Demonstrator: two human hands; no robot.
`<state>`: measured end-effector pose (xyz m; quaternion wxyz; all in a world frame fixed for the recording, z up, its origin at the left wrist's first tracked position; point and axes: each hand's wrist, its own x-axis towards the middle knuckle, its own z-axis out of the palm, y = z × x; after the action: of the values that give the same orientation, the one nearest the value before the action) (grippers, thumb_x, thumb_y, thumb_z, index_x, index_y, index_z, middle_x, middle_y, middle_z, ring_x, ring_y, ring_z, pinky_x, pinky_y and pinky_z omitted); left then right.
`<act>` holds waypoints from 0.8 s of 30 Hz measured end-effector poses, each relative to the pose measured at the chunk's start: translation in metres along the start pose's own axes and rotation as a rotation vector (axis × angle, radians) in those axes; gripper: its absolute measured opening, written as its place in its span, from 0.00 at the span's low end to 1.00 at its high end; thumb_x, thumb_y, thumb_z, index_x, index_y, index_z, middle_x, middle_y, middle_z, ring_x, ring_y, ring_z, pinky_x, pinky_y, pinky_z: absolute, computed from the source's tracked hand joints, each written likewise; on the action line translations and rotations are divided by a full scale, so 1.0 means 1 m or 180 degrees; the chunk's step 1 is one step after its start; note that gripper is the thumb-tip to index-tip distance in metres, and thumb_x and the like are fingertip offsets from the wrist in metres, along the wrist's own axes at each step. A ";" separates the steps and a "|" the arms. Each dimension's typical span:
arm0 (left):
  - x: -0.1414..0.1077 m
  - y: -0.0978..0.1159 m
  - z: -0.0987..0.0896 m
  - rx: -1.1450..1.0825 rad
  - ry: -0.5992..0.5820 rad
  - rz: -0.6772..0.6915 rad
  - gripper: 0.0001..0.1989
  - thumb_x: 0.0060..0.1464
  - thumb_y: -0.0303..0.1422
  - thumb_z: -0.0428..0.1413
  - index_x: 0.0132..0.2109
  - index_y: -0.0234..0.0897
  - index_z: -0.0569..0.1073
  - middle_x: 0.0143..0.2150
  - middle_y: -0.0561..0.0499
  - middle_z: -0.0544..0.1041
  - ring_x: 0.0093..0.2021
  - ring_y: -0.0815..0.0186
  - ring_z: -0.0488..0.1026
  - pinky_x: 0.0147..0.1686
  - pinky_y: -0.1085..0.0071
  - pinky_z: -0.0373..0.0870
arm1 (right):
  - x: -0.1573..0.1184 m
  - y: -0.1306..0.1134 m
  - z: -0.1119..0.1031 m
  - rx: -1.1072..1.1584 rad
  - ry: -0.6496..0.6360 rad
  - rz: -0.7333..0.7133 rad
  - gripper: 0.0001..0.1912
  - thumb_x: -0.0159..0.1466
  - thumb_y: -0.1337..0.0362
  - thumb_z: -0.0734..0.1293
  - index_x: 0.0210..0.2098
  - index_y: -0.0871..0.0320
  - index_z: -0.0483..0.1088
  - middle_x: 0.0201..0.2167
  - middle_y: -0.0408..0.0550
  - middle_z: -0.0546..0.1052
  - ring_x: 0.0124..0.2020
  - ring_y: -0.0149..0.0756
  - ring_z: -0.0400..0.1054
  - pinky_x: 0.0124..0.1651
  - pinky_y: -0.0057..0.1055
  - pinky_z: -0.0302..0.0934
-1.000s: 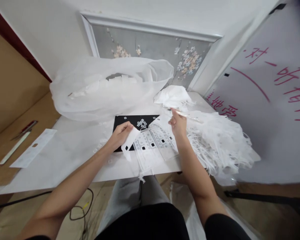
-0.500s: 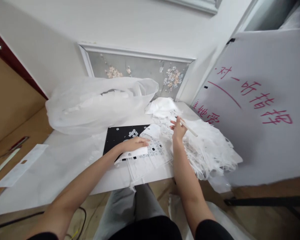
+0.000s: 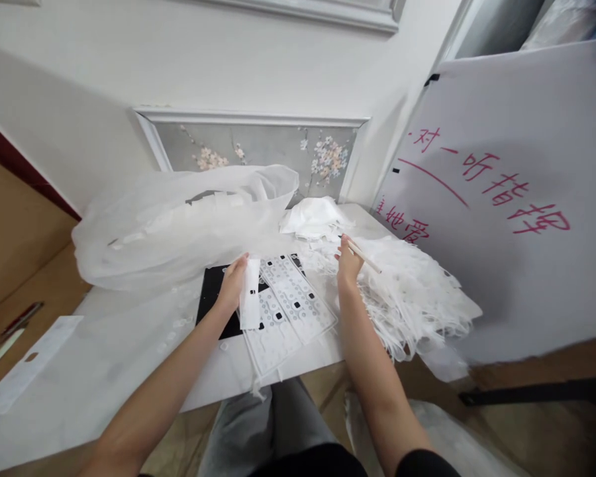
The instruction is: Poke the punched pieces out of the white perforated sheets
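Observation:
My left hand (image 3: 232, 286) is closed on the edge of a narrow white strip (image 3: 249, 301), which has a small dark mark in its middle. The strip stands over a black board (image 3: 213, 305) and beside flat white sheets (image 3: 298, 311) printed with grey rings and dotted with black squares. Strings hang from the sheets at the table's front edge. In my right hand (image 3: 349, 262) a slim white pen-like stick (image 3: 366, 257) is pinched, its dark tip pointing left. This hand is at the left edge of a heap of thin white pieces with loose strings (image 3: 412, 291).
A big translucent plastic bag (image 3: 144, 225) lies at the back left of the white table (image 3: 109, 371). Behind the heap is a stack of white pieces (image 3: 315, 215). A white strip with a hole (image 3: 34, 364) lies at far left. A whiteboard with red writing (image 3: 526, 185) stands right.
My left hand has lifted from the sheets and moved left, raising the white strip upright. More of the printed sheets shows. My right hand keeps the stick at the heap. The view has shifted slightly.

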<state>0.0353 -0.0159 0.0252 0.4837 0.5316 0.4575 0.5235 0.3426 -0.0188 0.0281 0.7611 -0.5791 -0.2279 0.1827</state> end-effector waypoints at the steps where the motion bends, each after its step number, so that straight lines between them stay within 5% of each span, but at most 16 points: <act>1: -0.003 0.005 0.000 0.0151 0.0056 0.0139 0.29 0.62 0.54 0.51 0.56 0.35 0.74 0.52 0.41 0.79 0.54 0.57 0.76 0.54 0.61 0.71 | -0.001 -0.001 0.000 0.0086 -0.0039 0.0044 0.28 0.56 0.46 0.70 0.49 0.59 0.76 0.45 0.53 0.79 0.37 0.34 0.74 0.29 0.23 0.68; 4: -0.012 0.022 0.001 0.0583 0.0055 0.0708 0.26 0.66 0.51 0.48 0.58 0.36 0.73 0.61 0.42 0.74 0.63 0.58 0.68 0.64 0.60 0.60 | -0.007 -0.005 0.001 0.0203 -0.0345 0.0161 0.28 0.56 0.46 0.71 0.50 0.58 0.75 0.49 0.53 0.78 0.38 0.34 0.75 0.31 0.25 0.70; 6: -0.019 0.033 -0.001 0.0891 -0.0278 0.1051 0.26 0.67 0.50 0.47 0.58 0.36 0.73 0.62 0.43 0.73 0.64 0.57 0.67 0.65 0.60 0.58 | -0.014 -0.007 0.007 0.0122 -0.0733 0.0207 0.27 0.56 0.46 0.71 0.48 0.58 0.76 0.47 0.52 0.79 0.37 0.33 0.75 0.30 0.25 0.70; 10: -0.028 0.042 -0.007 0.1314 -0.1175 0.0874 0.28 0.66 0.53 0.44 0.52 0.35 0.77 0.41 0.46 0.80 0.42 0.58 0.76 0.46 0.64 0.71 | -0.037 -0.003 0.027 -0.0242 -0.1966 0.0087 0.23 0.55 0.47 0.72 0.42 0.58 0.79 0.42 0.51 0.81 0.38 0.36 0.74 0.32 0.27 0.69; 14: -0.034 0.034 -0.006 0.1382 -0.1369 0.0580 0.30 0.65 0.57 0.42 0.44 0.36 0.76 0.27 0.52 0.74 0.27 0.64 0.70 0.30 0.69 0.67 | -0.058 0.007 0.041 -0.0585 -0.2803 -0.0446 0.15 0.57 0.51 0.72 0.38 0.55 0.81 0.41 0.50 0.83 0.44 0.42 0.76 0.48 0.38 0.70; 19: -0.041 0.020 0.005 0.1765 -0.1106 0.0759 0.26 0.68 0.53 0.38 0.40 0.39 0.70 0.27 0.53 0.73 0.27 0.63 0.71 0.30 0.70 0.64 | -0.061 0.013 0.040 -0.0895 -0.3227 -0.0554 0.13 0.58 0.53 0.73 0.38 0.53 0.82 0.41 0.51 0.83 0.42 0.45 0.77 0.49 0.40 0.69; 24: -0.055 0.012 0.018 0.3159 -0.1471 0.1387 0.19 0.71 0.44 0.39 0.40 0.40 0.68 0.30 0.51 0.76 0.33 0.61 0.77 0.32 0.70 0.64 | -0.056 0.011 0.039 -0.1029 -0.3123 -0.0811 0.13 0.59 0.54 0.72 0.39 0.53 0.82 0.40 0.51 0.83 0.42 0.44 0.76 0.49 0.40 0.67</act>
<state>0.0511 -0.0722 0.0316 0.1456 0.8765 0.4108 0.2047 0.2743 -0.0154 0.0188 0.4823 -0.5033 -0.6509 0.3008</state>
